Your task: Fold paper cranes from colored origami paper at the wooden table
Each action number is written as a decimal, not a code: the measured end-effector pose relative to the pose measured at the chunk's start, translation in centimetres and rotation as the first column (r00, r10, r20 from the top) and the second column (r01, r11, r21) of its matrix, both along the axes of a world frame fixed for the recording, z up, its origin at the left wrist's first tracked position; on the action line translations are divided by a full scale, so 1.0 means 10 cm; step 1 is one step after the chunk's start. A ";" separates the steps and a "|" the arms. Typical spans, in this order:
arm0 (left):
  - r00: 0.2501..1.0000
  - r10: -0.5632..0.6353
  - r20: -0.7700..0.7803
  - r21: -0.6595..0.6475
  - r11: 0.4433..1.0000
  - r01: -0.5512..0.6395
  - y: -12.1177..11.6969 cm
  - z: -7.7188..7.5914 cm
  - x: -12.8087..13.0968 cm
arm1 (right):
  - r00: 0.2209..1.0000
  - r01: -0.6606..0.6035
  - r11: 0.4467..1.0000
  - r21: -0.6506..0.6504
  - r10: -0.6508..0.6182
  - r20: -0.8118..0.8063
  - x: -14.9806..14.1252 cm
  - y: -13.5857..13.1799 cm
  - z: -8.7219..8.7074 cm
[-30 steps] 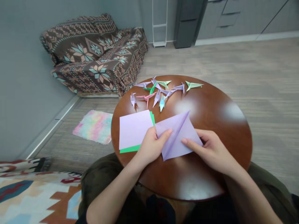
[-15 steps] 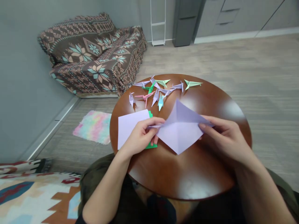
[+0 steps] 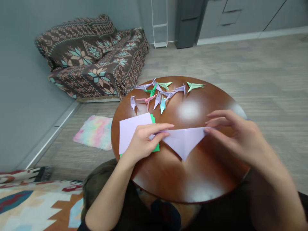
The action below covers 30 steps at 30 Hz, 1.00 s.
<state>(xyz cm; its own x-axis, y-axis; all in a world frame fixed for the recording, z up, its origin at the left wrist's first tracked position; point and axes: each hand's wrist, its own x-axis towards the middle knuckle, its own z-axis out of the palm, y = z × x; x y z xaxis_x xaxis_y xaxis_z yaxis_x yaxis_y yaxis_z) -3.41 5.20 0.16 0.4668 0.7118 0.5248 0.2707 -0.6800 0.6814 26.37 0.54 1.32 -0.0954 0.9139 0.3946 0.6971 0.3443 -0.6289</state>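
A lavender sheet of origami paper [image 3: 184, 141] is folded into a triangle, its point toward me and its folded edge away. My left hand [image 3: 148, 138] pinches the left corner between thumb and fingers. At the right corner, my right hand [image 3: 227, 131] grips the paper between thumb and fingertips. Under and beside my left hand lies a stack of square paper [image 3: 132, 131], lavender on top with green sheets showing at its edge; part of it is hidden by that hand.
Several folded paper cranes lie at the table's far side, among them a pink crane [image 3: 147, 100], a blue crane [image 3: 163, 105] and a pale green crane [image 3: 194, 86]. The round brown table [image 3: 192, 189] has a curved edge close to my lap. A covered sofa [image 3: 96, 64] stands beyond.
The sheet was an opened diamond with its far corner raised; now that corner is folded down and the paper is a flat triangle. My right hand's fingers have lifted and spread a little.
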 end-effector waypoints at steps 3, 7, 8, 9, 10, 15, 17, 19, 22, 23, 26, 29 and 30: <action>0.998 0.066 0.008 0.080 0.995 -0.067 -0.02 -0.03 0.05 | 0.980 -0.078 0.990 0.119 0.054 0.190 -0.10 -0.03 0.00; 0.997 0.078 -0.026 0.197 0.978 -0.072 -0.04 -0.05 0.10 | 0.941 -0.146 0.973 0.179 0.080 0.330 -0.29 -0.08 0.03; 0.993 0.103 -0.058 0.241 0.967 -0.086 -0.04 -0.06 0.12 | 0.933 -0.134 0.971 0.199 0.056 0.355 -0.33 -0.09 0.03; 0.985 0.146 -0.096 0.291 0.950 -0.112 -0.05 -0.06 0.14 | 0.925 -0.129 0.967 0.218 0.039 0.378 -0.37 -0.10 0.03; 0.972 0.196 -0.133 0.342 0.929 -0.141 -0.06 -0.06 0.17 | 0.918 -0.123 0.963 0.239 0.019 0.396 -0.40 -0.10 0.03; 0.961 0.223 -0.166 0.392 0.909 -0.143 -0.16 -0.06 0.30 | 0.904 -0.128 0.947 0.293 -0.010 0.426 -0.48 -0.11 0.01; 0.974 0.188 -0.127 0.348 0.928 -0.134 -0.19 -0.06 0.34 | 0.907 -0.135 0.948 0.288 0.001 0.421 -0.52 -0.12 0.02; 0.979 0.176 -0.099 0.325 0.936 -0.135 -0.20 -0.07 0.35 | 0.911 -0.137 0.952 0.275 0.013 0.412 -0.56 -0.13 0.02; 0.983 0.162 -0.081 0.330 0.935 -0.127 -0.21 -0.10 0.35 | 0.921 -0.151 0.954 0.258 0.041 0.388 -0.62 -0.14 0.03; 0.985 0.156 -0.077 0.335 0.934 -0.122 -0.21 -0.10 0.35 | 0.924 -0.159 0.954 0.255 0.053 0.380 -0.64 -0.14 0.03; 0.988 0.143 -0.065 0.343 0.932 -0.112 -0.22 -0.11 0.35 | 0.933 -0.181 0.949 0.256 0.084 0.349 -0.67 -0.13 0.02; 0.988 0.142 -0.068 0.336 0.935 -0.112 -0.24 -0.09 0.35 | 0.942 -0.191 0.940 0.284 0.095 0.321 -0.68 -0.12 0.03; 0.987 0.144 -0.072 0.333 0.936 -0.113 -0.25 -0.09 0.36 | 0.944 -0.196 0.937 0.288 0.100 0.314 -0.69 -0.11 0.04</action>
